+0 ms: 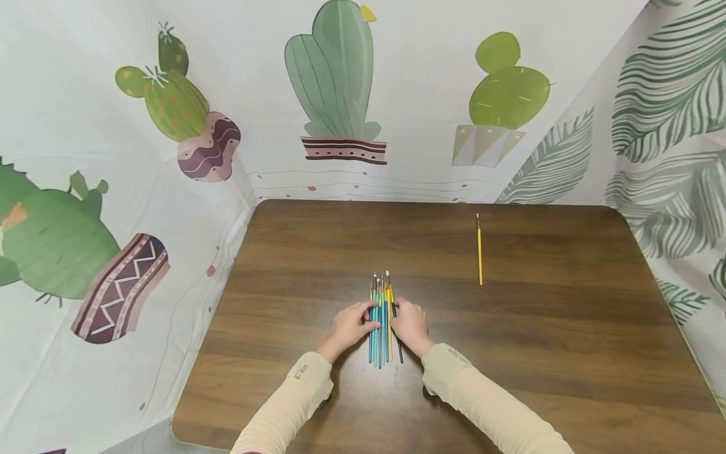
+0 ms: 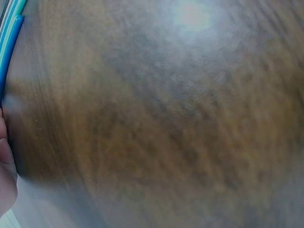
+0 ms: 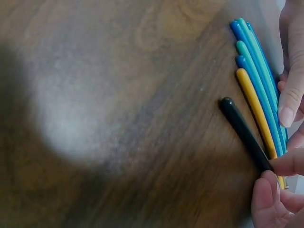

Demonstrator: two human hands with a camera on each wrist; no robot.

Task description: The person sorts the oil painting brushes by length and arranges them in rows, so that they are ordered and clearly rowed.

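A bunch of paintbrushes in teal, blue and yellow lies lengthwise on the table, bristles toward the far side. At its left edge my left hand holds the bunch, thumb and index finger at the handles. On the other side my right hand pinches a black paintbrush between thumb and finger. The black handle slants slightly away from the yellow paintbrush handle beside it. In the left wrist view only blue and teal handles and a bit of the left hand show at the left edge.
One yellow paintbrush lies apart at the far right of the brown wooden table. A white cloth printed with cacti and leaves hangs behind the table and at its sides.
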